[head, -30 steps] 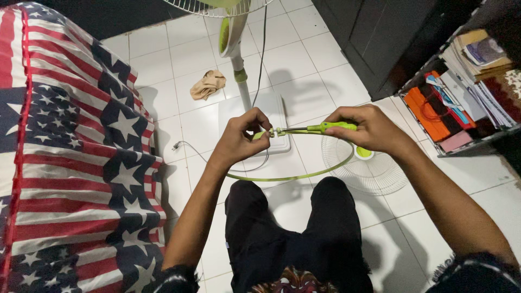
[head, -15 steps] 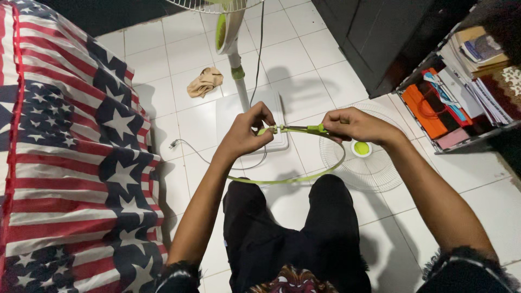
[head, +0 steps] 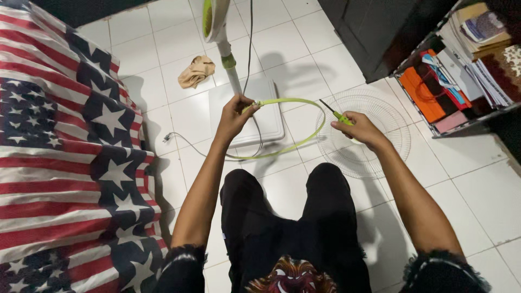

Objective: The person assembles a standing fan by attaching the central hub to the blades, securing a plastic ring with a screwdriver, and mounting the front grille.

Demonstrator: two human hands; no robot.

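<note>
The left hand [head: 233,116] is pinching one end of a thin green ring [head: 293,142], its grip closed on the band near the small clasp at the top. The ring is hanging in the air above the white tiled floor [head: 304,43], looping down and round toward the person's knees, with its open ends near the left fingers. The right hand [head: 361,129] is clenching a green-handled screwdriver [head: 335,113], and the dark shaft is pointing up and to the left, toward the ring's far curve but well apart from the clasp. So the clasp is lying to the left of the screwdriver tip, and the tool's long axis is running roughly along that line; the left hand is the one on the clasp, the right is nearer the ring's right side.

Under the right hand a round white wire fan guard [head: 380,135] is lying flat on the floor. The fan's white base [head: 266,116] and pole [head: 230,73] are standing just beyond the left hand. A crumpled tan cloth [head: 196,71] is lying on the tiles, a striped, starred bedcover [head: 59,141] is filling the left side, and a shelf of books [head: 461,70] is sitting at the right.
</note>
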